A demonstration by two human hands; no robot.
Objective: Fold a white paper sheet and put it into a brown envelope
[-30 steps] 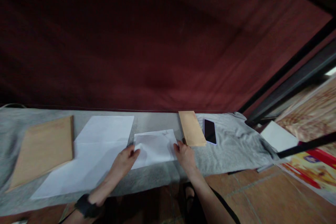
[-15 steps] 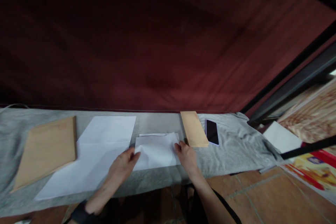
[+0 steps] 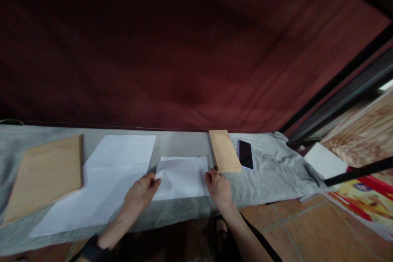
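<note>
Pinches the small white paper (image 3: pixel 182 178) at 2 opposite edges, with 1 hand per edge. Applies the left hand (image 3: pixel 139 192) to the left edge, thumb at the margin, fingers curled, grip closed on the paper. Applies the right hand (image 3: pixel 220 188) to the right edge in a matching grip, thumb and fingers together at the margin. Hides the undersides of the fingertips; cannot tell how far they reach beneath the paper. Bears a dark band (image 3: pixel 93 249) on the left wrist.

Supports the small white paper on a grey cloth (image 3: pixel 270 180), near its front edge. Includes, just left of the small white paper, a larger white sheet (image 3: pixel 119 159) with 1 crosswise crease. Includes, farther left of the small white paper, a large brown envelope (image 3: pixel 49 172), partly overlapping the larger white sheet. Includes, just right of and behind the small white paper, a narrow brown envelope (image 3: pixel 225 151), then a phone (image 3: pixel 245 154), screen up and dark. Extends a dark red curtain (image 3: pixel 184 69) behind the small white paper. Exposes, well right of and below the small white paper, a tiled floor (image 3: pixel 307 229).
</note>
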